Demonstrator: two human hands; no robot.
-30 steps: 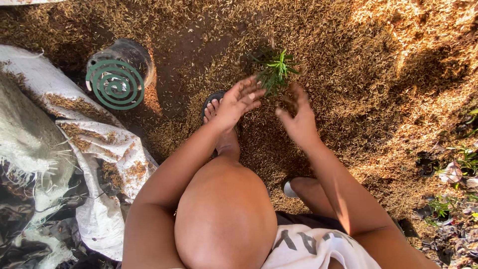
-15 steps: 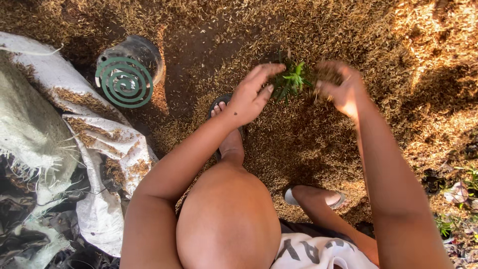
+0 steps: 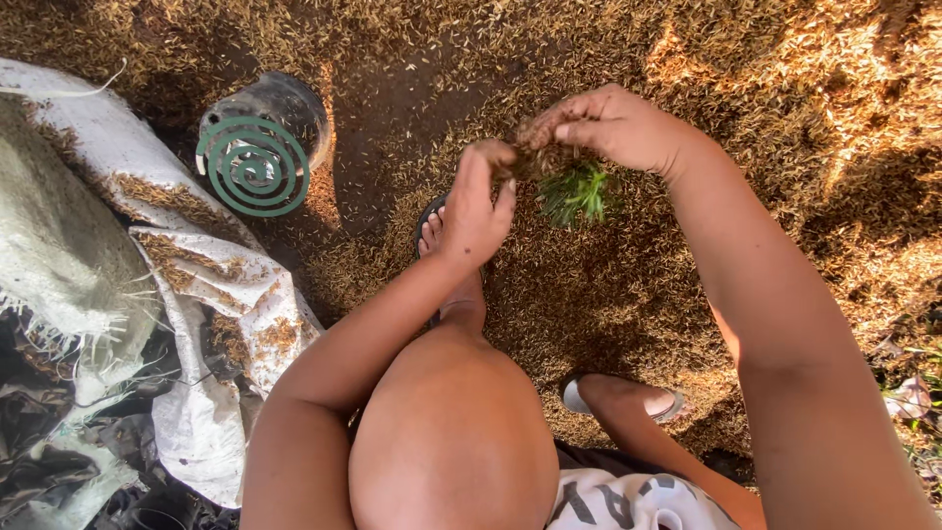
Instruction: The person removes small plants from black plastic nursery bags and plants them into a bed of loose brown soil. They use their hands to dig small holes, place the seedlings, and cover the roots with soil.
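A small green seedling (image 3: 577, 192) stands in a bed of brown rice husks (image 3: 608, 294). My right hand (image 3: 613, 126) hovers just above and behind the seedling, fingers closed on a clump of husks. My left hand (image 3: 478, 203) is to the seedling's left, fingers curled beside that clump and touching it. My left foot in a sandal (image 3: 432, 228) lies under the left wrist, and my knee (image 3: 453, 432) fills the lower middle.
A dark pot with a green spiral coil on top (image 3: 257, 162) sits at the upper left. White woven sacks sprinkled with husks (image 3: 211, 285) lie along the left. My right foot in a sandal (image 3: 618, 397) rests lower right. Weeds (image 3: 913, 393) edge the far right.
My right hand has moved from the seedling's right side up over it and now holds a clump of husks. My left hand has lifted off the husks toward it.
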